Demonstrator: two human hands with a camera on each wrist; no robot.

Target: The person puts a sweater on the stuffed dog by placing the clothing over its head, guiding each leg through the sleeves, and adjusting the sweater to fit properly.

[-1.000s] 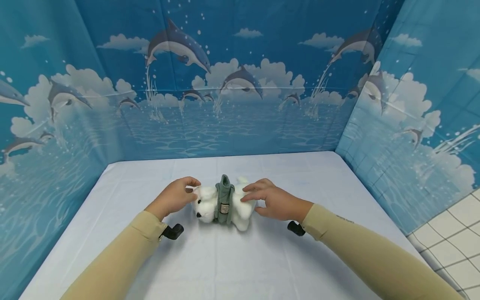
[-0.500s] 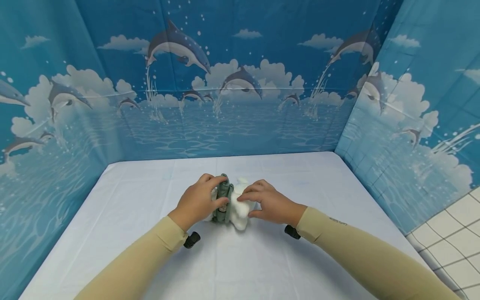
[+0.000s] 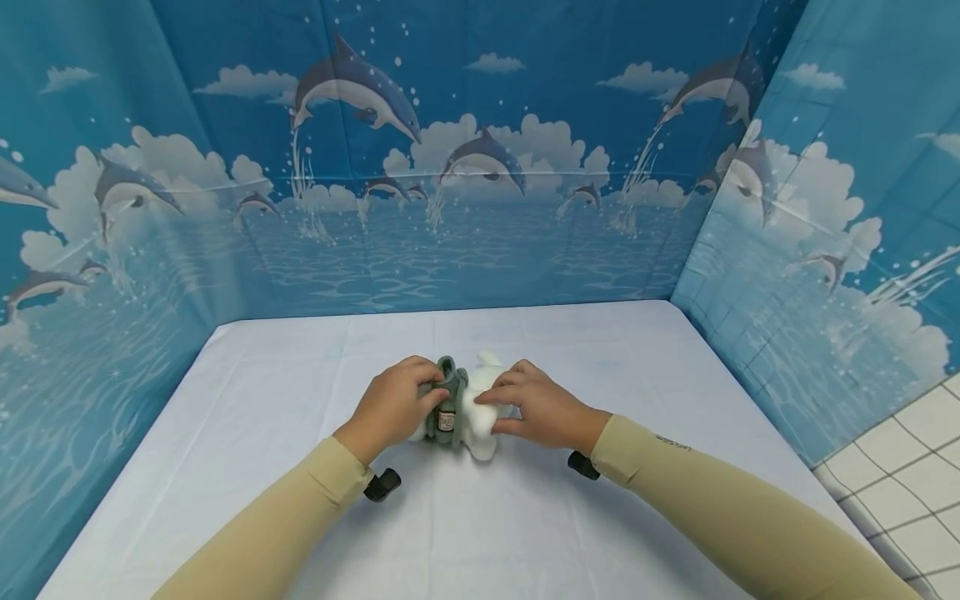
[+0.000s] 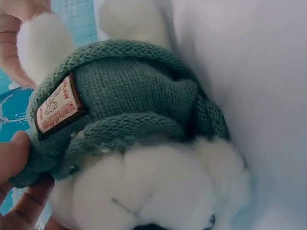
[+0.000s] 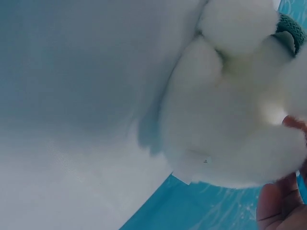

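Note:
A white stuffed animal (image 3: 477, 429) in a green knitted sweater (image 3: 453, 398) lies on its back on the white-covered table, its head toward the left. My left hand (image 3: 392, 407) pinches the sweater's sleeve between thumb and fingers and hides most of the head in the head view. In the left wrist view the dark nose (image 4: 152, 226) and a stitched label (image 4: 60, 106) on the sweater show. My right hand (image 3: 551, 410) holds a leg of the toy, thumb on the near side. A small white tag (image 5: 189, 165) sticks out at the toy's bottom end.
White cloth (image 3: 480, 533) covers the table. Blue dolphin-print curtains (image 3: 480, 242) stand behind it and along both sides. White tiles (image 3: 911, 467) show at the lower right. A black wrist camera (image 3: 382, 485) sits below my left wrist.
My left hand has moved right from the toy's head to the sweater and now pinches its sleeve. My right hand has shifted slightly left and closed its fingers on the leg.

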